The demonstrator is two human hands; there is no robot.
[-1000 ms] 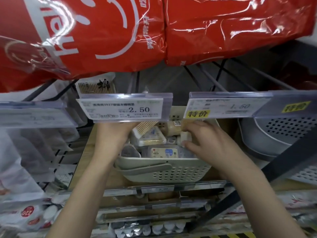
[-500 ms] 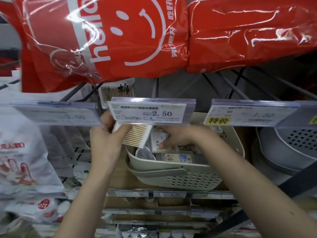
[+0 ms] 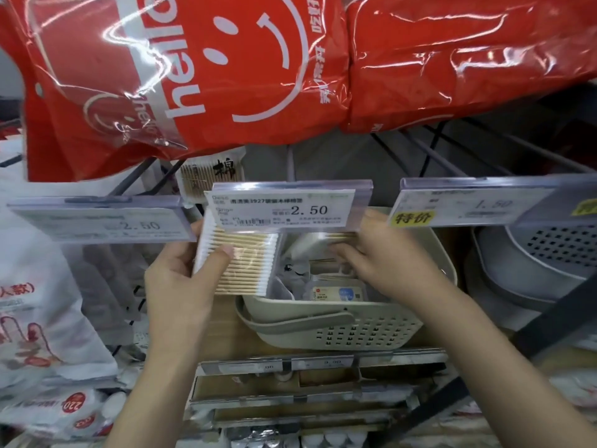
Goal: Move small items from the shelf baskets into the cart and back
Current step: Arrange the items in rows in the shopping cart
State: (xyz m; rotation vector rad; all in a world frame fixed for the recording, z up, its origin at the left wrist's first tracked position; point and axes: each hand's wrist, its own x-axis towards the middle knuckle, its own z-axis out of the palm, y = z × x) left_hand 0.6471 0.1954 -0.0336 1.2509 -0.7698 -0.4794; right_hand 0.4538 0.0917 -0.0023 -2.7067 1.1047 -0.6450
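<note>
- Left hand (image 3: 176,286) grips a cotton swab pack (image 3: 237,261) at frame centre-left, just left of the basket (image 3: 355,331).
- Right hand (image 3: 384,263) reaches inside the basket, fingers pinching another swab pack (image 3: 336,239).

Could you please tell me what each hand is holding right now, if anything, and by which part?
The left hand grips the cotton swab pack by its left side, thumb across the front. The right hand reaches into the basket; whether it holds anything cannot be told.

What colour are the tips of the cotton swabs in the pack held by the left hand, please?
White tips on pale wooden sticks, seen in the head view on the cotton swab pack.
</note>
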